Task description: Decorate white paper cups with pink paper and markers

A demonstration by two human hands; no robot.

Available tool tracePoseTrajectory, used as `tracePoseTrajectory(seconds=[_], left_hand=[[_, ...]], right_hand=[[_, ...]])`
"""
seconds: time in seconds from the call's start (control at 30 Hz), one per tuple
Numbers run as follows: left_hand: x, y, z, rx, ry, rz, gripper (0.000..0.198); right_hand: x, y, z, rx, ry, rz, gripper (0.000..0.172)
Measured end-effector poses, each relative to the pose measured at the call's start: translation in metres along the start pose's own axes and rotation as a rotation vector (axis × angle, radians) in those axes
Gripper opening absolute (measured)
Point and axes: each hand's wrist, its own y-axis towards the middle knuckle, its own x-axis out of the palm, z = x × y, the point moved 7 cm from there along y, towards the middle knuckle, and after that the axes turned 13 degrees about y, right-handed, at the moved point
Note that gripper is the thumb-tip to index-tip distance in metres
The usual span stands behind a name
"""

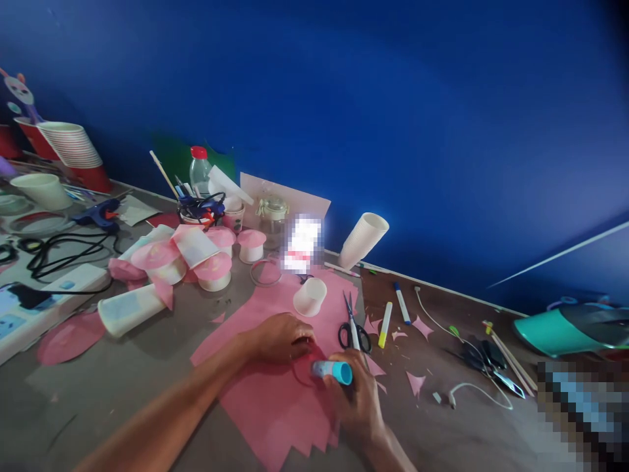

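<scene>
Two hands, one turquoise-ended tube, over pink paper.
Right-hand fingers closed around the one tube point(334, 372), held nearly level above the pink paper point(275, 413), turquoise end to the right; left-hand fingers bent down at the pink paper, whether pinching it cannot be told; left hand point(282, 337) back upward, forearm slanting in from lower left; right hand point(358, 393) just beside it, wrist bent, forearm from the lower edge; one white cup point(310, 297) upright beyond the left hand, on the paper; one pair of scissors point(354, 331), blades pointing away, beyond the right hand; two markers point(386, 324) right of the scissors; one leaning stack of white cups point(361, 242) farther back; at left, at least four pink-topped cups point(214, 270), clustered.
</scene>
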Motion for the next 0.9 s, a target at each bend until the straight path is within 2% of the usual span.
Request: tracePoseTrajectory(seconds=[0.13, 0.27, 0.37, 0.47, 0.57, 0.67, 0.83, 0.9], left_hand=[[-0.009, -0.003, -0.007, -0.121, -0.288, 0.063, 0.019], [-0.018, -0.007, -0.015, -0.151, -0.576, 0.295, 0.033], [-0.016, -0.009, -0.019, -0.139, -0.78, 0.411, 0.04], [-0.005, -0.01, -0.021, -0.158, -1.015, 0.414, 0.042], [0.002, -0.011, -0.019, -0.122, -1.204, 0.442, 0.042], [0.006, -0.011, -0.013, -0.124, -1.265, 0.458, 0.045], [0.02, -0.005, 0.015, -0.183, -1.453, 0.341, 0.054], [0.024, -0.004, 0.022, -0.227, -1.525, 0.343, 0.051]], right_hand=[[-0.004, -0.001, 0.012, 0.158, 0.133, 0.126, 0.027], [-0.011, -0.006, 0.029, 0.342, 0.34, 0.284, 0.044], [-0.009, -0.008, 0.039, 0.446, 0.513, 0.334, 0.05], [-0.003, -0.008, 0.044, 0.516, 0.691, 0.373, 0.05], [0.007, -0.007, 0.042, 0.557, 0.864, 0.355, 0.053], [0.016, -0.002, 0.034, 0.547, 0.965, 0.278, 0.051], [0.02, 0.005, 0.014, 0.437, 0.838, 0.152, 0.045], [0.019, 0.005, 0.007, 0.368, 0.779, 0.137, 0.041]])
